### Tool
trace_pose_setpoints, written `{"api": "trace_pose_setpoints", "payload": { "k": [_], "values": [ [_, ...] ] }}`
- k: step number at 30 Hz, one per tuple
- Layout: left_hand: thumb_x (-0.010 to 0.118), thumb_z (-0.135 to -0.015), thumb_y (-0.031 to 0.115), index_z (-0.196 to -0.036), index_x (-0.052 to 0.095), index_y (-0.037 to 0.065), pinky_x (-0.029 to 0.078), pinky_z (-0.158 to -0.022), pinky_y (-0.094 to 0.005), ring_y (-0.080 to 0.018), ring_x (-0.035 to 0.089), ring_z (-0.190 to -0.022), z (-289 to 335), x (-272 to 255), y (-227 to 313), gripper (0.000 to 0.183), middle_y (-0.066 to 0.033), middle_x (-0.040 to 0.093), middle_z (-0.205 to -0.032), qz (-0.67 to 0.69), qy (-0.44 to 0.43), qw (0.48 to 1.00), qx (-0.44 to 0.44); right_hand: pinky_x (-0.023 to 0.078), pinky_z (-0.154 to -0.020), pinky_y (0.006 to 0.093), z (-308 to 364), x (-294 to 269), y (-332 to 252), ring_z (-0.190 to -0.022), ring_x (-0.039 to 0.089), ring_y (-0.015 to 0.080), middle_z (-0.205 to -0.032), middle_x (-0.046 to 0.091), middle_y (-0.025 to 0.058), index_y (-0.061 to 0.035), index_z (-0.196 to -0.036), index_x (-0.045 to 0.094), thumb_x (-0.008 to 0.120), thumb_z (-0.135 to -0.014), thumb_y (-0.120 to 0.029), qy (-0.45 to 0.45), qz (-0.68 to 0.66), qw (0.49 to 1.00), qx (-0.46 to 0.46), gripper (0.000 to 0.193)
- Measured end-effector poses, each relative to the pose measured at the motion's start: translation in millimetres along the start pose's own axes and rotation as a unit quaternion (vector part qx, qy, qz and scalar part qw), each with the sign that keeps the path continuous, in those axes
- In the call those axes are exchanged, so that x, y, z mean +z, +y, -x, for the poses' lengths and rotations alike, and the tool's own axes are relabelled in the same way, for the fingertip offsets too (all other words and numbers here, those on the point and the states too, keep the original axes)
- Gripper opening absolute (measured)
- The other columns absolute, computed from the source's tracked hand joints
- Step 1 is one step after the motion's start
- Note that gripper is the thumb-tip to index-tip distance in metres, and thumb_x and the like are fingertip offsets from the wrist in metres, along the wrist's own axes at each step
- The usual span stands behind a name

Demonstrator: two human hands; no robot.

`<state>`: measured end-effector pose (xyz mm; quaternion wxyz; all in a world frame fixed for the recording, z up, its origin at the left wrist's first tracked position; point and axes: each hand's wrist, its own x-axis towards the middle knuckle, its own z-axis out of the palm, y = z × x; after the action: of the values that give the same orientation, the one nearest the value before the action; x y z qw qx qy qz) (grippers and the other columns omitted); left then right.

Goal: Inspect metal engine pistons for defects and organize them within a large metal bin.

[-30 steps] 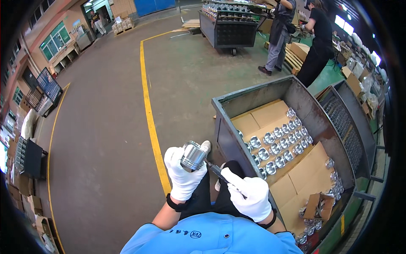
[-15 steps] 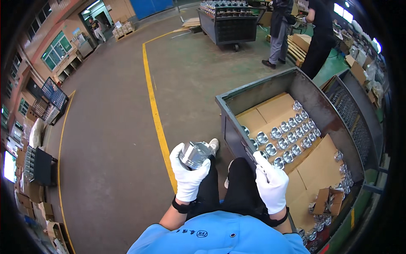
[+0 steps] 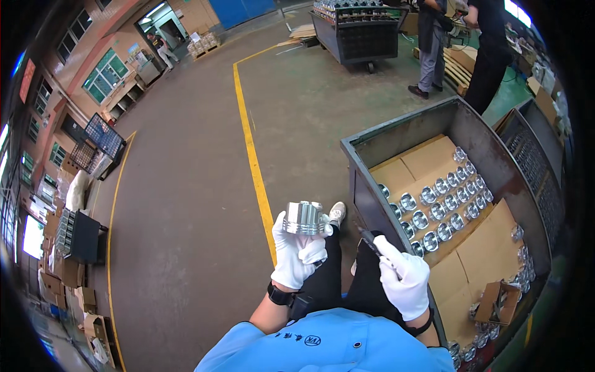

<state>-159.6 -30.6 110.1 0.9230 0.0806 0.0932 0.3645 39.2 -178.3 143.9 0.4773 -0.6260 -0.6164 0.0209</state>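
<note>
My left hand (image 3: 292,259), in a white glove, holds a shiny metal piston (image 3: 304,218) in front of me. The piston's grooved rings show along its lower edge, and the fingers close round its sides and underneath. My right hand (image 3: 404,282), also gloved, grips a slim dark pen-shaped tool (image 3: 370,242), its thin end pointing up and left. The tool is apart from the piston. Whether it is a marker or a scraper I cannot tell. Beside my right hand stands a grey metal bin (image 3: 365,180) with several pistons (image 3: 437,211) in rows on cardboard (image 3: 427,160).
An open small cardboard box (image 3: 498,302) lies in the bin's near right corner among more pistons. A second bin (image 3: 533,149) adjoins on the right. Ahead stands a wheeled cart (image 3: 356,43) of parts. Two people (image 3: 432,53) stand beyond the bin. A yellow line (image 3: 252,149) runs along the floor.
The piston has been turned, so its side faces me with the grooves low. The dark tool in my right hand now shows plainly. The whole view has shifted, with surroundings further right.
</note>
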Motion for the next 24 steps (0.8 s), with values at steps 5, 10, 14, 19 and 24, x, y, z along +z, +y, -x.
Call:
{"api": "trace_pose_setpoints", "payload": {
  "k": [5, 10, 14, 19, 24],
  "values": [
    [0.052, -0.093, 0.066, -0.132, 0.057, 0.004, 0.036, -0.037, -0.0261, -0.0114, 0.04, -0.039, -0.8, 5.1, -3.0, 0.073, -0.0229, 0.065, -0.104, -0.048, 0.01, 0.999, 0.01, 0.038, -0.045, 0.0351, -11.7, 2.6, -8.2, -0.042, 0.043, 0.0214, -0.051, 0.041, 0.0035, -0.0112, -0.122, 0.075, 0.072, -0.08, -0.004, -0.037, -0.011, 0.996, -0.076, 0.043],
    [0.052, -0.093, 0.066, -0.13, 0.056, 0.003, 0.036, -0.036, -0.0254, -0.0117, 0.039, -0.038, 0.7, 8.7, -10.9, 0.073, -0.022, 0.066, -0.105, -0.053, 0.05, 0.997, 0.026, 0.036, -0.044, 0.0345, -26.1, 9.6, -19.8, -0.041, 0.042, 0.0195, -0.05, 0.039, 0.0022, -0.0128, -0.125, 0.074, 0.073, -0.08, -0.007, -0.065, -0.006, 0.992, -0.112, 0.045],
    [0.053, -0.093, 0.064, -0.129, 0.057, 0.003, 0.033, -0.036, -0.0244, -0.0108, 0.037, -0.039, 2.5, 14.3, -10.5, 0.071, -0.0216, 0.066, -0.103, -0.039, 0.026, 0.999, -0.008, 0.038, -0.045, 0.0375, -22.2, 14.2, -8.7, -0.042, 0.045, 0.023, -0.053, 0.041, 0.0049, -0.0131, -0.126, 0.073, 0.074, -0.083, -0.009, 0.021, 0.068, 0.996, -0.056, 0.043],
    [0.053, -0.094, 0.062, -0.126, 0.06, 0.002, 0.029, -0.036, -0.0225, -0.0089, 0.034, -0.039, 1.0, 6.2, -7.2, 0.068, -0.0214, 0.066, -0.1, -0.019, 0.043, 0.999, -0.026, 0.04, -0.046, 0.0387, -4.8, 7.4, 6.5, -0.045, 0.047, 0.0239, -0.055, 0.046, 0.0065, -0.011, -0.124, 0.073, 0.072, -0.084, -0.002, 0.046, 0.034, 0.998, 0.01, 0.04],
    [0.057, -0.093, 0.06, -0.125, 0.059, 0.002, 0.03, -0.037, -0.0216, -0.0075, 0.033, -0.04, -1.6, 9.8, -9.5, 0.066, -0.0204, 0.065, -0.099, 0.01, 0.046, 0.999, -0.014, 0.038, -0.044, 0.0367, 7.5, -0.4, -0.3, -0.042, 0.045, 0.0227, -0.052, 0.043, 0.0053, -0.0105, -0.122, 0.074, 0.071, -0.083, -0.004, -0.045, 0.008, 0.998, -0.034, 0.04]
  ]
}}
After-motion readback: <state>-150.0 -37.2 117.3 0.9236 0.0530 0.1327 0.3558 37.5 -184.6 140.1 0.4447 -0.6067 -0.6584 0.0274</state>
